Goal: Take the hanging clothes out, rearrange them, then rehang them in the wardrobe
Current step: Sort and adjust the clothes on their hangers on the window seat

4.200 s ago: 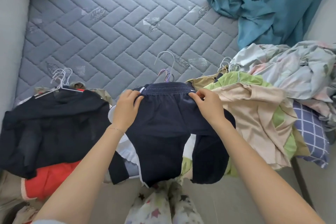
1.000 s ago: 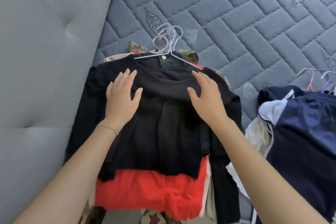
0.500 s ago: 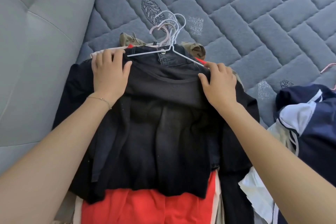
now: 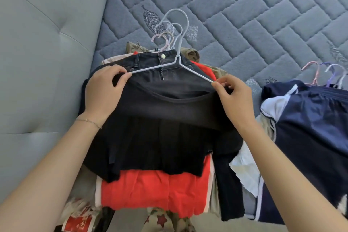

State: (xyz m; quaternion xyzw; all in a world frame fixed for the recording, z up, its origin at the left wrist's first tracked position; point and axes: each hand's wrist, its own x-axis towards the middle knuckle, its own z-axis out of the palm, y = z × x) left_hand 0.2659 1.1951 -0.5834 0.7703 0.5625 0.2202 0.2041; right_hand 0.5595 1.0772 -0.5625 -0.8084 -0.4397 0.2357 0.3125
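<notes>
A stack of clothes on hangers lies on the grey quilted mattress [image 4: 244, 15]. On top is a black top [image 4: 160, 128] with a pale wire hanger [image 4: 178, 43] partly out of its neck. My left hand [image 4: 103, 92] pinches the hanger's left arm and the black fabric at the left shoulder. My right hand [image 4: 233, 96] pinches the hanger's right end at the right shoulder. Under the top lie black denim with a metal button [image 4: 150, 60] and a red garment [image 4: 150, 190]. Several more hanger hooks [image 4: 165, 39] stick out behind.
A grey padded headboard [image 4: 47, 43] rises on the left. To the right lies a second pile topped by a navy garment [image 4: 310, 128] with white trim, its pink and purple hanger hooks [image 4: 320, 73] pointing away. Star-patterned fabric [image 4: 163, 220] shows at the bottom edge.
Both hands went from lying on the black top's shoulders to pinching the hanger's two ends. The hanger now sits raised above the neckline. The view moved closer.
</notes>
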